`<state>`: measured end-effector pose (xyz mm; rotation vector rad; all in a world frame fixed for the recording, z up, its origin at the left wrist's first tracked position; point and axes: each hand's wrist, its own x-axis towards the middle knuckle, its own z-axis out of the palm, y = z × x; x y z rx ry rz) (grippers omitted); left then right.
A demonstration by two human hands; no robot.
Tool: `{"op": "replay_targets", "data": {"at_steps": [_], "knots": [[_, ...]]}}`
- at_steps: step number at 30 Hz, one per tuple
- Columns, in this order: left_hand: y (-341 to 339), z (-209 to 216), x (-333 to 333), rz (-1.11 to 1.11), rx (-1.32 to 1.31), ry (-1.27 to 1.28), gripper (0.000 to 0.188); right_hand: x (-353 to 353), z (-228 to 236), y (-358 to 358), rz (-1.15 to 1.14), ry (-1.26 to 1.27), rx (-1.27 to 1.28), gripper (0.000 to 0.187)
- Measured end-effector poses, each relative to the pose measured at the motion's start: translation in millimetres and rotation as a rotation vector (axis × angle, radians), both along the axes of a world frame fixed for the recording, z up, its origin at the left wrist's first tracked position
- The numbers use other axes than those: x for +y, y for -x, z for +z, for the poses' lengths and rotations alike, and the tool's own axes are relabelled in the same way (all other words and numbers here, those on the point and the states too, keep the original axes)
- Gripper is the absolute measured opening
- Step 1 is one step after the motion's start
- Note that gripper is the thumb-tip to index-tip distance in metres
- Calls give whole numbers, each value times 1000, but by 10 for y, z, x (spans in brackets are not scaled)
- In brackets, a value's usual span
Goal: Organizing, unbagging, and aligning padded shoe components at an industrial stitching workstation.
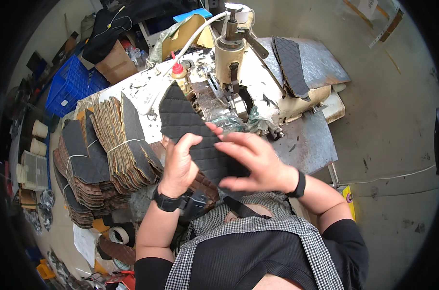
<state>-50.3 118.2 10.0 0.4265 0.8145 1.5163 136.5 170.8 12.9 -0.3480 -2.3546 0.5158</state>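
Note:
A black quilted fabric piece (184, 115), pointed at its far end, is held up in front of my body. My left hand (178, 165) is closed on its left edge, thumb on top and the fingers hidden behind. My right hand (259, 163) has its fingers spread over the right side of the piece; whether they touch it I cannot tell. Just beyond stands a cream sewing machine (229, 63), its needle area close to the piece's right edge. Another black quilted piece (289, 67) lies on the machine's right side.
Tied bundles of cut pieces (114, 145) are heaped on the left. A red-capped bottle (178, 70) and dark scraps sit on the white tabletop (132, 84). Further left are a blue crate (73, 83) and a cardboard box (116, 63). A metal plate (304, 147) extends at right.

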Motion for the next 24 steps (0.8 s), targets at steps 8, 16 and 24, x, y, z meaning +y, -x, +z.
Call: {"op": "replay_targets", "data": {"at_steps": [8, 16, 24], "knots": [[6, -65, -7, -126, 15, -200, 38, -15, -94, -214, -25, 470, -106, 40], [81, -180, 80, -76, 135, -154, 20, 185, 42, -492, 469, 1683, 200, 34], [-81, -215, 227, 48, 235, -105, 42, 312, -255, -414, 187, 229, 82, 41]]}}
